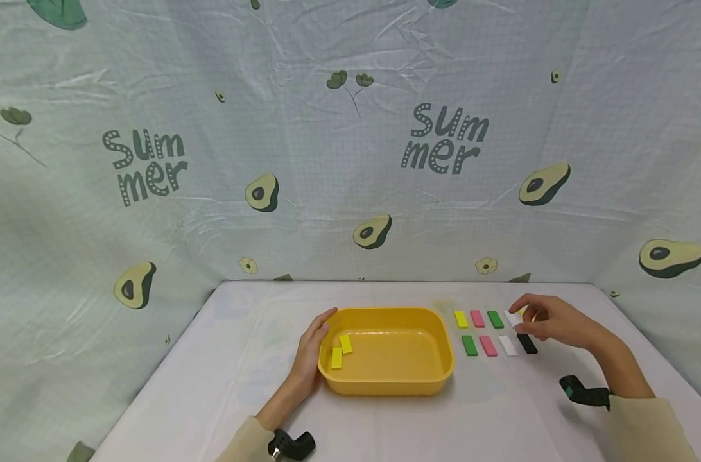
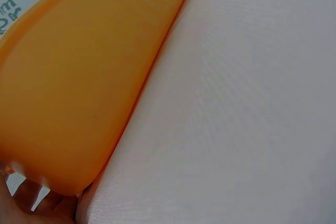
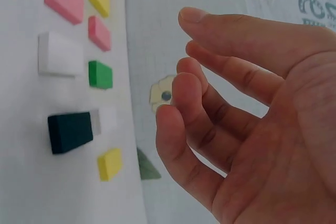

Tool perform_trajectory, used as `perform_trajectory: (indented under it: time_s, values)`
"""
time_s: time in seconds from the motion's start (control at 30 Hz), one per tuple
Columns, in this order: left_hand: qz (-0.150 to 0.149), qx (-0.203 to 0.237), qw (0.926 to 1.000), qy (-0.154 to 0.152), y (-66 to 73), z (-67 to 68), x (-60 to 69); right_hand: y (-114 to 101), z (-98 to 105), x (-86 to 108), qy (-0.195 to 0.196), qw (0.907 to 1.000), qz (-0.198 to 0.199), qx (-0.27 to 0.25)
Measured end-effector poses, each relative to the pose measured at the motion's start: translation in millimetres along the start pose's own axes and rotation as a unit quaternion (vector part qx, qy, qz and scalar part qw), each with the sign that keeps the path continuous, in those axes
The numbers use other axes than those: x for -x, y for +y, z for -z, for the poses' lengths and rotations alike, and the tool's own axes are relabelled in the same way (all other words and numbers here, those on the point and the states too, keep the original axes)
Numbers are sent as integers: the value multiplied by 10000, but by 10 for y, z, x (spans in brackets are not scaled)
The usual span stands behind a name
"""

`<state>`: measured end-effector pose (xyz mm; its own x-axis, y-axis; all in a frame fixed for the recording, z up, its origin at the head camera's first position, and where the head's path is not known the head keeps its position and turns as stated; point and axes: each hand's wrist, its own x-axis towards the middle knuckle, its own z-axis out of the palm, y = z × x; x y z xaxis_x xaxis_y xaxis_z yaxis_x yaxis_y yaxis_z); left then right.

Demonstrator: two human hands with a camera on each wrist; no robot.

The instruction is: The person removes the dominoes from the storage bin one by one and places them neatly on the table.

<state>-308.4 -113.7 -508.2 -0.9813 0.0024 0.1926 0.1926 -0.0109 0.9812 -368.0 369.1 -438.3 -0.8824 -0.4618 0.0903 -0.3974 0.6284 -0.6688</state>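
My left hand (image 1: 310,353) grips the left side of a yellow plastic tray (image 1: 385,388), its thumb by the rim. In the left wrist view, bent fingers (image 2: 50,208) touch the tray's outer wall. Two yellow blocks (image 1: 336,358) lie inside at the left. Above the far right end of two rows of small blocks hovers my right hand (image 1: 558,321), fingers loosely bent and nothing between them. Nearest it are a black block (image 1: 526,343), a white block (image 3: 105,121) and a yellow block (image 3: 109,164); in the head view it partly covers the last two.
Farther left in the rows lie green (image 1: 469,345), pink (image 1: 488,346), white (image 1: 508,346) and yellow (image 1: 461,319) blocks. The white-covered table (image 1: 229,372) meets a printed cloth backdrop (image 1: 316,141) behind. Each wrist wears a black camera (image 1: 584,391).
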Motion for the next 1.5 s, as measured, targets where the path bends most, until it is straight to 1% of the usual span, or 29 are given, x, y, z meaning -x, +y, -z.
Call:
perform_trajectory:
  time_s: [0.1, 0.27, 0.47, 0.63, 0.87, 1.13, 1.37, 1.5]
  values:
    - [-20, 28, 10000, -9, -4, 6, 5, -103, -23, -21, 83, 9999, 43, 88]
    - [-69, 79, 9999, -38, -7, 8, 13, -286, -97, -67, 208, 9993, -37, 306]
    - [-92, 62, 9999, -40, -14, 10, 18, -498, -192, -102, 270, 9987, 178, 395]
    - [-77, 33, 10000, -30, -15, 12, 9, -626, -274, -135, 194, 9980, 461, 396]
    - [-28, 48, 10000, -27, -23, 12, -3, -802, -397, -191, 82, 9961, 698, 524]
    - [-17, 38, 10000, -14, -25, 22, 12, -952, -561, -280, -150, 9900, 1290, 552]
    - [42, 6, 10000, 11, -25, 19, 10, -1101, -714, -393, -283, 9883, 1382, 575]
    - [32, -47, 10000, 19, -12, 12, 12, -1221, -820, -497, -353, 9854, 1558, 582]
